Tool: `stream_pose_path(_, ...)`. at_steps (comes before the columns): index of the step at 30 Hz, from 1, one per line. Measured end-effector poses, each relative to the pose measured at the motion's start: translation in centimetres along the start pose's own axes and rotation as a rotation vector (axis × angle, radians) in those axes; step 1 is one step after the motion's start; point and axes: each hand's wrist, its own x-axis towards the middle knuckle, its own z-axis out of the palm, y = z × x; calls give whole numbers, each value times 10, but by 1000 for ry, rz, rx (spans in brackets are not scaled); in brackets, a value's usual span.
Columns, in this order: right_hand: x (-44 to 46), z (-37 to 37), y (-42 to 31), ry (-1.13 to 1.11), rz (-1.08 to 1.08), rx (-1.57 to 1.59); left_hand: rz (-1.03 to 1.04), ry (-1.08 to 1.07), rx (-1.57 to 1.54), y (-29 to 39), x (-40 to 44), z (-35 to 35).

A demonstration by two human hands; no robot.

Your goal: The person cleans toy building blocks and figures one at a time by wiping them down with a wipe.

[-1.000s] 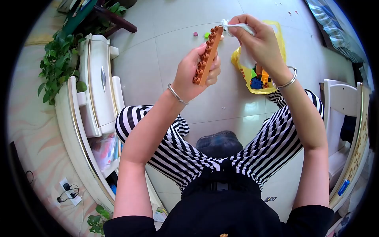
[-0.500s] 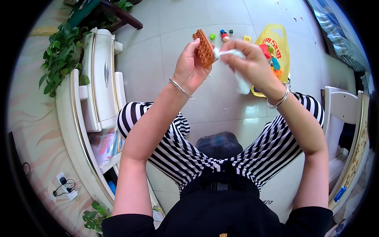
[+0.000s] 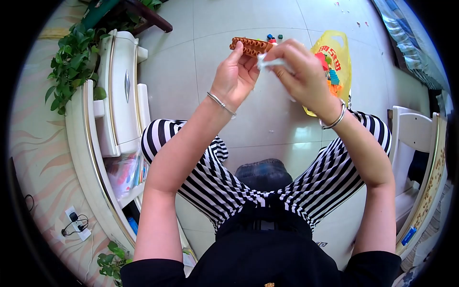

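One orange brick [image 3: 253,47] | crosswise atop left grip [image 3: 235,79], which clamps it | right grip [image 3: 303,71] pinched on white cloth [image 3: 275,62]

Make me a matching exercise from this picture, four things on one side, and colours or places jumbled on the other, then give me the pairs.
Things:
1. Brown block
2. White cloth
3. Plastic bag
4. Trousers

Colours or places:
A. Yellow
B. In the left hand
C. Black and white stripes
D. In the right hand

Pairs: 1-B, 2-D, 3-A, 4-C
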Motion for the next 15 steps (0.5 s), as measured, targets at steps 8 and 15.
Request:
stream_pose_path(8,7,-10,-8,-2,-11,43,5,10,4,3,-3,1)
stream_pose_path(15,-9,7,-7,-143,-7,136,69,88,141,3,0,-1)
